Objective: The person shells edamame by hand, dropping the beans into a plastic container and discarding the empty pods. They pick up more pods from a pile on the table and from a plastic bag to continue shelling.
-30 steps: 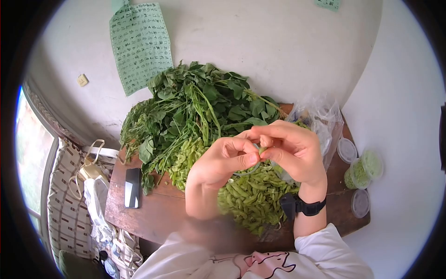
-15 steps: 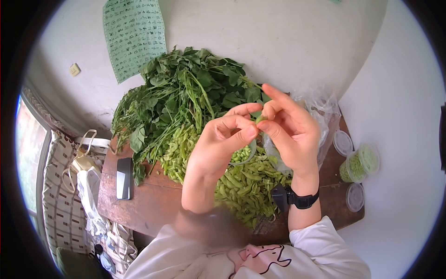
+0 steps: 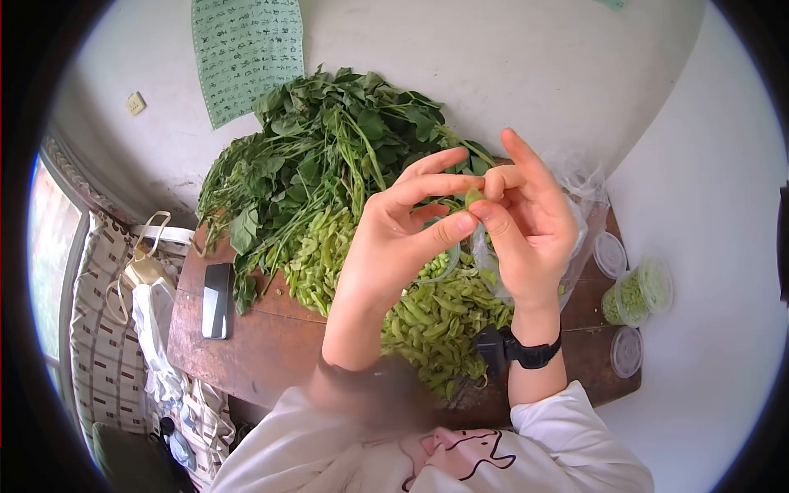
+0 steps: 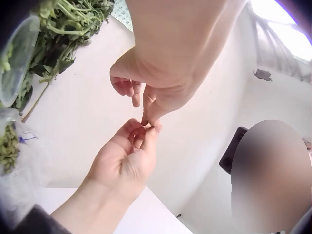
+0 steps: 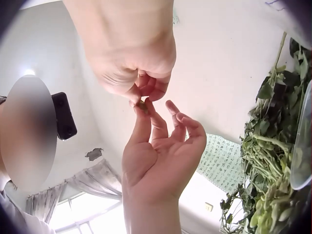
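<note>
My left hand (image 3: pixel 390 234) and right hand (image 3: pixel 534 230) meet above the table, fingertips close together. Between them is a small green soybean pod (image 3: pixel 474 197), pinched by thumb and forefinger on both sides. The right wrist view shows the pod (image 5: pixel 142 105) at the fingertips, mostly covered. Other fingers of both hands stand away from it. Below the hands, a clear bowl (image 3: pixel 452 261) of shelled green beans is partly hidden by the left hand. Whole pods (image 3: pixel 444 324) lie heaped in front of it, and a paler green heap (image 3: pixel 316 255) lies to the left.
Leafy stalks (image 3: pixel 320 140) are piled at the back of the wooden table (image 3: pixel 263 353). A phone (image 3: pixel 216 300) lies at left. To the right are a plastic bag (image 3: pixel 579 209), a tub of green bits (image 3: pixel 626 300) and round lids (image 3: pixel 626 352).
Both hands have risen away from the heaps, still together at the pod. Fingers of each hand have spread out, with one right finger now pointing up. The head view has shifted slightly.
</note>
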### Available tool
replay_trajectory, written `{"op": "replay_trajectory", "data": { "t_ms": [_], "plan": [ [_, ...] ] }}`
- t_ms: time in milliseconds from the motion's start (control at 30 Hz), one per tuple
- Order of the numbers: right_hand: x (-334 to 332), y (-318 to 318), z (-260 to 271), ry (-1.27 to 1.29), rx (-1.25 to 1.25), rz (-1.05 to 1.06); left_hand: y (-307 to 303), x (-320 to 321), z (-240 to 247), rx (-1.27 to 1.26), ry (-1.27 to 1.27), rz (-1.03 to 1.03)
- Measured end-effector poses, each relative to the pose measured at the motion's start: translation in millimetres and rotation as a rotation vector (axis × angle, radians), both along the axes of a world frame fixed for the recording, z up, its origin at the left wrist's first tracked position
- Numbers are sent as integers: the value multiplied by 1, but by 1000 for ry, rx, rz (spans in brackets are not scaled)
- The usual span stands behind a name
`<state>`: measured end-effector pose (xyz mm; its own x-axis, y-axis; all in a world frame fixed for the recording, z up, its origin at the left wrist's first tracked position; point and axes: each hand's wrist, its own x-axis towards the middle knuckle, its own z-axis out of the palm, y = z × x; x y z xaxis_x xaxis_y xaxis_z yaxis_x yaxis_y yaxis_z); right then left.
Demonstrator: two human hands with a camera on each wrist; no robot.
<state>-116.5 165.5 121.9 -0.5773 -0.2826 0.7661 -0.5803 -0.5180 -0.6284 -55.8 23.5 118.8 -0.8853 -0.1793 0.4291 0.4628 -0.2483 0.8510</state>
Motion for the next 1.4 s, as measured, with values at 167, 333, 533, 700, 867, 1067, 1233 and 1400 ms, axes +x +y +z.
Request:
{"op": "replay_trajectory", "data": {
  "t_ms": [167,333,533,700,867,1067,1233,1400],
  "plan": [
    [-4,4,-2,8,77,47,-7,-6,-14,117,-16,-171],
    [-8,5,-2,1,103,83,-7,-6,-12,102,-67,-177],
    [-11,0,-2,-39,173,23,-8,-7,-9,-49,-123,73],
    [-12,-3,-2,-119,208,-5,-7,-7,-7,-268,-83,296],
    [-13,3,0,-263,267,-23,0,-6,-4,-358,-51,360],
    [-9,0,-1,-378,179,80,0,-9,-9,-52,-77,153],
    [-8,3,1,-360,193,40,6,-10,-12,-160,-11,266],
    [-15,12,1,-206,270,50,0,-4,1,-707,282,553]
  ]
}}
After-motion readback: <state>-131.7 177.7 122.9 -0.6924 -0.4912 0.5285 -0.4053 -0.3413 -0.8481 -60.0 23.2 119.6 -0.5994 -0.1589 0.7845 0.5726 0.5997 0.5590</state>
